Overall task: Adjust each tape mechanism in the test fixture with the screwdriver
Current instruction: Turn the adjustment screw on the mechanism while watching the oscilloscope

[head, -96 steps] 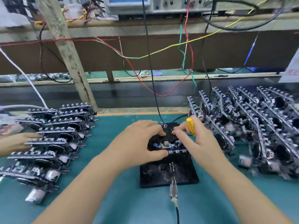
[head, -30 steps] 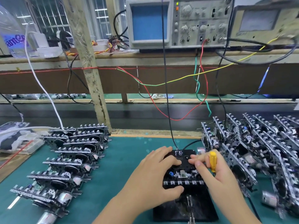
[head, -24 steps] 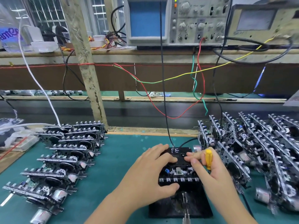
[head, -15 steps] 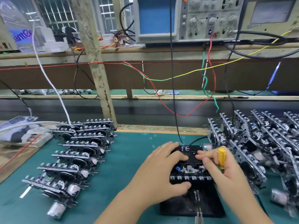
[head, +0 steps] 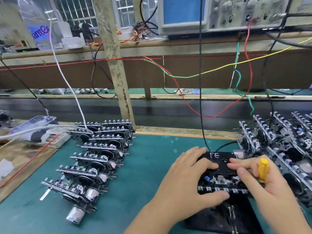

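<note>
A tape mechanism (head: 219, 180) sits in the black test fixture (head: 217, 218) at the lower right, with a black cassette marked "PE" on its far part. My left hand (head: 187, 179) grips the mechanism, fingers over its top and thumb on the front row of keys. My right hand (head: 263, 181) holds the yellow-handled screwdriver (head: 262, 169) between its fingers, while its fingertips rest on the mechanism's right side. The screwdriver's tip is hidden behind the hand.
A row of tape mechanisms (head: 99, 159) stands on the green mat (head: 148, 159) at left, and a denser batch (head: 283, 146) crowds the right. Coloured wires (head: 199, 76) hang from the oscilloscope (head: 185, 14) on the shelf. A wooden post (head: 116, 71) rises behind.
My view has swung a little to the left and the fixture has drifted toward the lower right. Both hands stay on the mechanism with the same hold.
</note>
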`<state>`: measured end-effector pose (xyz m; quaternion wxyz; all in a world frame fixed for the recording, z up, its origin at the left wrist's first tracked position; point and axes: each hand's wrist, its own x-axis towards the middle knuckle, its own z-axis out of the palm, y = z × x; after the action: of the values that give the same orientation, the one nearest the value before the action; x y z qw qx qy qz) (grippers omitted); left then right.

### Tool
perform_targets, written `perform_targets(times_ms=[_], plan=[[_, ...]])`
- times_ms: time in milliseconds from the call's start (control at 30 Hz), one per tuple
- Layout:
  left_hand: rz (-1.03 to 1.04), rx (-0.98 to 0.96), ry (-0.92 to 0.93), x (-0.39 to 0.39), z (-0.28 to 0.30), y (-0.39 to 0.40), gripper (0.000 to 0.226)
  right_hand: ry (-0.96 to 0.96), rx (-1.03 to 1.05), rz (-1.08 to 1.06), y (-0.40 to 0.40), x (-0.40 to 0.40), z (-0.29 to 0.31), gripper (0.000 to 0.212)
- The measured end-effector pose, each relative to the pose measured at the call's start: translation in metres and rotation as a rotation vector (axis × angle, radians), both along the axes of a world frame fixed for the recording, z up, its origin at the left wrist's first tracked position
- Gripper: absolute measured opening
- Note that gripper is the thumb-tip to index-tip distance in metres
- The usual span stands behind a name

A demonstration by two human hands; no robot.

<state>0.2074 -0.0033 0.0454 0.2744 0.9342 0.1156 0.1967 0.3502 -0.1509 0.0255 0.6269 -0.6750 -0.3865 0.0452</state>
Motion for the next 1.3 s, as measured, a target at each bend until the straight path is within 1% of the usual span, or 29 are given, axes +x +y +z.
perform_targets(times_ms=[167,267,367,433,533,700,833,967,1033,1300], plan=[[-0.005,-0.033,-0.015,0.0,-0.001,0.0,0.056,-0.019,0.049,0.018,0.005,0.004,-0.008,0.006],[-0.007,-0.04,-0.021,0.001,-0.002,0.0,0.056,-0.057,0.047,0.01,0.007,0.009,-0.013,0.011],[-0.007,-0.056,-0.022,0.0,-0.002,0.0,0.055,-0.076,0.071,0.012,0.007,0.011,-0.015,0.006],[-0.01,-0.065,-0.022,0.0,-0.002,0.0,0.055,-0.098,0.097,0.006,0.007,0.013,-0.019,0.015],[-0.011,-0.071,-0.026,0.0,-0.002,0.0,0.055,-0.115,0.102,-0.007,0.007,0.017,-0.026,0.021],[-0.008,-0.095,-0.037,0.0,-0.002,-0.001,0.055,-0.078,0.115,-0.016,0.006,0.023,-0.033,0.028],[-0.01,-0.098,-0.034,0.0,-0.003,-0.001,0.056,-0.077,0.126,-0.024,0.008,0.019,-0.029,0.02],[-0.011,-0.086,-0.033,0.0,-0.003,-0.001,0.055,-0.079,0.132,-0.01,0.007,0.018,-0.028,0.019],[-0.011,-0.082,-0.036,0.001,-0.003,-0.001,0.055,-0.084,0.116,0.003,0.006,0.021,-0.031,0.022],[-0.014,-0.089,-0.032,0.001,-0.001,-0.001,0.056,-0.106,0.128,-0.002,0.008,0.018,-0.027,0.023]])
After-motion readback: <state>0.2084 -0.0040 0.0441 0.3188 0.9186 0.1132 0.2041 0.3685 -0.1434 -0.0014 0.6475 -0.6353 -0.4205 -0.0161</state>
